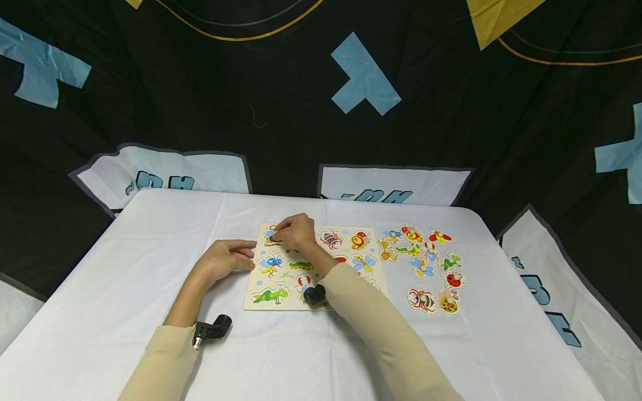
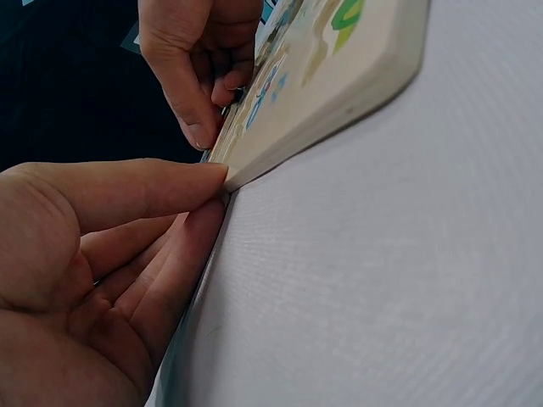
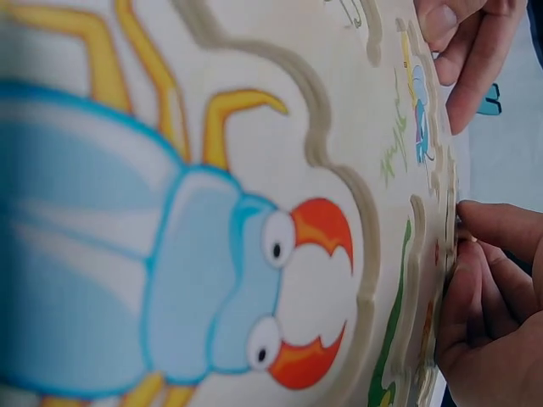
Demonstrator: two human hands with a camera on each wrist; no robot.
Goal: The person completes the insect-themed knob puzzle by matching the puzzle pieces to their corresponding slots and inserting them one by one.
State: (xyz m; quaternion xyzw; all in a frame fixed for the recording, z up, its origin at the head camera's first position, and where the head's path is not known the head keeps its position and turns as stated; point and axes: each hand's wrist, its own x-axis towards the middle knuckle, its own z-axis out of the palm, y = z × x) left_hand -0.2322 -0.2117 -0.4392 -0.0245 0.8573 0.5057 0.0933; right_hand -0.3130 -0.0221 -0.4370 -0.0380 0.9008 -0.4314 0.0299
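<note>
Blue letters (image 1: 181,182) are standing upside down on the dark backdrop (image 1: 301,111); I am not reading them with certainty. Insect pictures are filling the recesses of the pale puzzle board (image 1: 293,303), which is lying on the white bench (image 1: 286,356). At its far left corner, the right hand (image 1: 297,233) is pinching a small piece (image 1: 270,236), fingers nearly together. The left hand (image 1: 225,259) is touching the left edge, fingers extended. Loose insect pieces (image 1: 421,268) are lying to the right; a black wrist camera (image 1: 315,295) is partly covering the beetle picture (image 3: 204,263).
</note>
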